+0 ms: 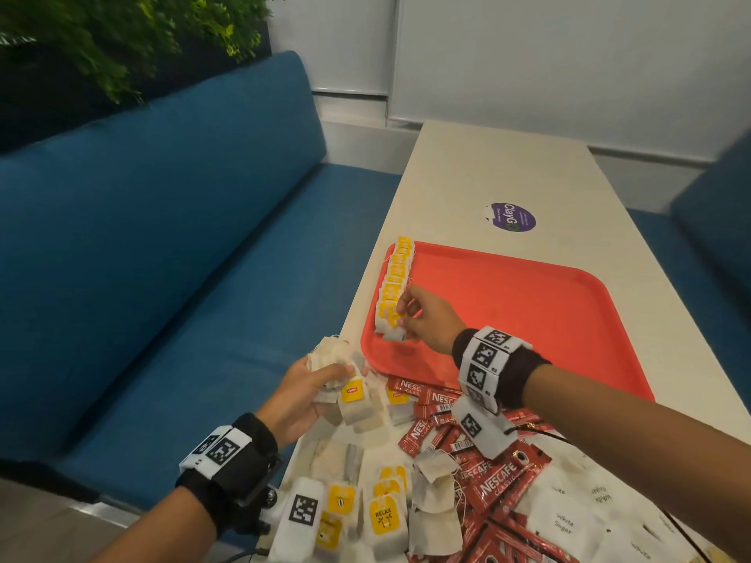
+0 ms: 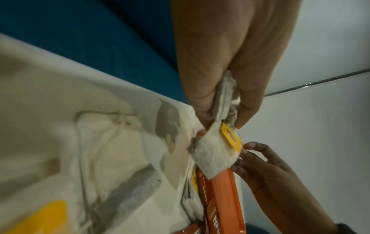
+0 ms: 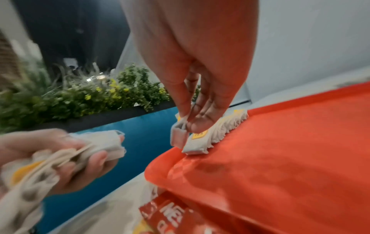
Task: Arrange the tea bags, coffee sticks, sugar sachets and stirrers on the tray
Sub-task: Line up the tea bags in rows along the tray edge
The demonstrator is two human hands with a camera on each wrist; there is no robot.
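A red tray (image 1: 528, 310) lies on the cream table (image 1: 508, 168). Along its left rim runs a row of tea bags (image 1: 396, 278) with yellow tags. My right hand (image 1: 410, 314) pinches the nearest tea bag (image 3: 179, 136) at the row's front end, just above the tray (image 3: 280, 142). My left hand (image 1: 309, 384) grips a bunch of tea bags (image 2: 226, 98) off the tray's near-left corner, one bag (image 1: 355, 404) hanging below the fingers. Red coffee sticks (image 1: 487, 477), loose tea bags (image 1: 382, 514) and white sugar sachets (image 1: 565, 522) lie in a heap in front of the tray.
A blue bench seat (image 1: 162, 258) runs along the table's left side, with green plants (image 1: 122, 38) behind it. A purple sticker (image 1: 513, 217) sits on the table beyond the tray. Most of the tray's floor is bare red.
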